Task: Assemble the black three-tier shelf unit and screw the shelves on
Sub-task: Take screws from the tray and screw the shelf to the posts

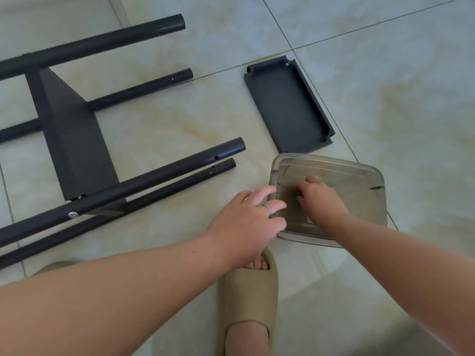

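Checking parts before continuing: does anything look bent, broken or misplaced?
Nothing stands out. The frame lies on its side with one shelf fitted; a loose shelf lies flat on the floor beside it.

Brightness: you have soft, even daylight, with nothing blown out or lost in the dark.
Shadows: they are faint and soft-edged under the black tubes (pixel 164 176); a broad darker patch lies on the floor tiles (pixel 385 73) at the near right.
Glare: the glossy tiles give only a pale, diffuse sheen, with no hard hotspot.
Blur: your right hand (pixel 321 199) looks smeared inside the translucent box (pixel 359 196); your left hand (pixel 246 222) is crisper.
Distortion: the grout lines (pixel 280 28) and the tubes bow towards the edges, and your forearms (pixel 128 291) swell at the near edge.
Sharpness: the whole view is slightly soft.
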{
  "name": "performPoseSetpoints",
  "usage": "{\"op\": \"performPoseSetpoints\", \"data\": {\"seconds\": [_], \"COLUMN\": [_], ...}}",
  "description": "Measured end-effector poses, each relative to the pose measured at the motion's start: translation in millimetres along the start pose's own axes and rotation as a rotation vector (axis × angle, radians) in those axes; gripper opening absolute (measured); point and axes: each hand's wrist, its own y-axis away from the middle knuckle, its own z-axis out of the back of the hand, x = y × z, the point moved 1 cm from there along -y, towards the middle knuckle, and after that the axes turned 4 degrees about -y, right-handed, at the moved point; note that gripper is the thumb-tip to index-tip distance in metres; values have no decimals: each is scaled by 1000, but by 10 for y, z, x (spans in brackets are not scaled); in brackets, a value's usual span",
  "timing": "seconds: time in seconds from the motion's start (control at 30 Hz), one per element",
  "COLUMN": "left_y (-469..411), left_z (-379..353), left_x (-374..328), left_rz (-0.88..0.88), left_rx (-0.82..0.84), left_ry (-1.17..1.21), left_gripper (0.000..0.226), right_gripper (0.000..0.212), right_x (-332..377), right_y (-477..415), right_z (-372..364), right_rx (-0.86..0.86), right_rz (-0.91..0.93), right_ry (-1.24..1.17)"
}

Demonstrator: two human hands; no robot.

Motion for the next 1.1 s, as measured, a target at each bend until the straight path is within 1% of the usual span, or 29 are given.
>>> {"op": "performPoseSetpoints", "data": {"seconds": [0.13, 0.23, 0.33, 0.43, 0.5, 0.57, 0.63, 0.67, 0.73, 0.8, 0.87, 0.97, 1.03, 1.1], "left_y": [0, -6, -29, -37, -15, 24, 62, 84, 160, 298, 478, 757, 955, 1156], "left_z": [-25, -27, -17, 59, 184, 359, 533, 621, 797, 979, 1136, 1296, 1346, 1349], "left_x": [10, 5, 8, 33, 79, 170, 311, 391, 547, 679, 807, 1030, 1189, 1345], "left_rz": [-4, -12, -13, -14, 81, 287, 532, 640, 832, 981, 1048, 1059, 1062, 1091], "left_rx": [9, 16, 72, 105, 64, 34, 72, 90, 69, 36, -2, -63, -93, -114], "left_ry": [-10, -2, -2, 88, 236, 412, 629, 758, 1072, 1378, 1624, 1883, 1955, 1966], "left_gripper": [20, 18, 18, 23, 30, 31, 28, 28, 32, 38, 47, 55, 57, 54], "right_gripper": [19, 20, 18, 12, 8, 6, 7, 10, 13, 14, 13, 18, 21, 23], "right_x": [20, 53, 72, 121, 195, 313, 495, 617, 921, 1278, 1656, 2210, 2529, 2769], "right_y": [-27, -26, 43, 200, 355, 531, 681, 743, 848, 920, 961, 984, 978, 956], "right_z": [-18, 9, 79, 228, 383, 578, 789, 896, 1103, 1268, 1390, 1504, 1529, 1519], "right_rx": [-2, -10, -11, -107, -202, -287, -354, -380, -410, -416, -402, -360, -313, -286], "right_rz": [-6, 13, 13, 12, 61, 124, 180, 212, 305, 413, 476, 549, 621, 690], "right_ry": [51, 34, -40, -194, -293, -366, -442, -477, -531, -574, -616, -634, -602, -553]}}
